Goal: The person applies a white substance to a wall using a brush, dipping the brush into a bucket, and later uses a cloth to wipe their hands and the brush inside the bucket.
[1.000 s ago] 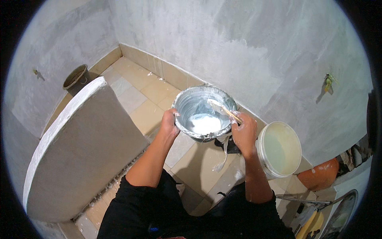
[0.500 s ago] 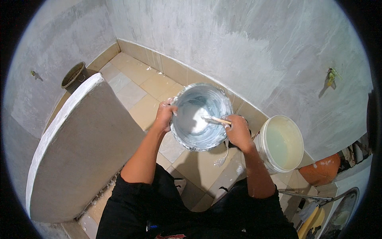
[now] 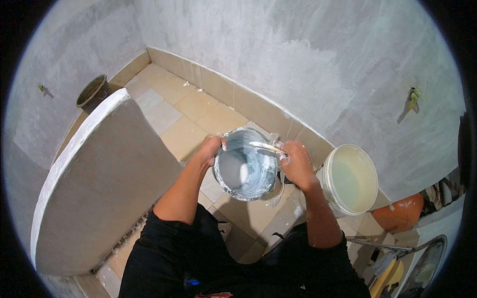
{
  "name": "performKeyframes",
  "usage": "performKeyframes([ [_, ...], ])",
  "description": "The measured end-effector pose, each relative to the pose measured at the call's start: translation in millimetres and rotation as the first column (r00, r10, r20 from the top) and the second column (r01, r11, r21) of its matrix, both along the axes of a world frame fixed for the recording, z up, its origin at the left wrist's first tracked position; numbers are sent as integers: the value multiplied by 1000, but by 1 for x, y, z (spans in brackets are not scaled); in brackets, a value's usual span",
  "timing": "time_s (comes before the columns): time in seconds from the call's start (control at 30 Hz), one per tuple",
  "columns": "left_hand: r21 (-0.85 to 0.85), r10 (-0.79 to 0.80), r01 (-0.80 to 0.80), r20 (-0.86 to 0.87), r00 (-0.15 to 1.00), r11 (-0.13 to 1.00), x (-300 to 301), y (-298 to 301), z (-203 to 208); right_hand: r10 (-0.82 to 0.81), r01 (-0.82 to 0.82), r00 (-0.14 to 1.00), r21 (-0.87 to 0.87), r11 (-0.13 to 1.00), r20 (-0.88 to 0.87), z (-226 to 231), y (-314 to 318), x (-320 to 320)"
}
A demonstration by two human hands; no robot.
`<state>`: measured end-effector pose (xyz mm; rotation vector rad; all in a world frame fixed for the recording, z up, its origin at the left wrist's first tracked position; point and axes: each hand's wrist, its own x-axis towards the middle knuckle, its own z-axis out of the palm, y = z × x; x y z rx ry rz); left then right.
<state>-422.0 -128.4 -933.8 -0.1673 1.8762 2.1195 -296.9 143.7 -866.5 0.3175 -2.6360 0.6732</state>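
My left hand (image 3: 211,148) grips the left rim of a paint-smeared bucket (image 3: 229,187), thumb over the edge. White paint (image 3: 244,174) lies at its bottom and streaks the inner wall. At the right side of the bucket, my right hand (image 3: 297,163) is closed round the wooden handle of a paintbrush (image 3: 266,146). Its white-coated end reaches over the bucket's opening. Crumpled clear plastic (image 3: 275,198) hangs by the bucket's right side, partly behind it. White spots cover both hands. The fingertips under the rim are hidden.
A cream bucket of cloudy liquid (image 3: 352,180) stands close to my right forearm. To the left rises a low curved partition (image 3: 109,184), with a dark bucket (image 3: 93,94) behind it. A grey plastered wall (image 3: 298,59) runs ahead. An orange container (image 3: 400,212) sits at the right.
The bucket has come nearer to me and slightly left, and its opening has tilted. My left hand moved with it. The brush now sits nearer the bucket's far right rim.
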Motion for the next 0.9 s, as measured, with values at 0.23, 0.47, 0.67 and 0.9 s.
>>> performKeyframes([
  [0.23, 544, 37, -142, 200, 979, 827, -12, -34, -8, 47, -50, 998, -99, 994, -31, 7, -9, 3],
  [0.47, 334, 128, -166, 134, 983, 928, -7, 2, -12, 20, -23, 999, -78, 997, -39, 4, -2, -6],
  [0.67, 473, -65, 49, 19, 998, 880, 14, 1, 25, -52, 50, 998, 61, 997, 29, 0, -11, 6],
  [0.9, 406, -82, 119, -107, 991, 906, 45, 22, 71, -261, 221, 946, 208, 953, 191, 4, -23, -6],
])
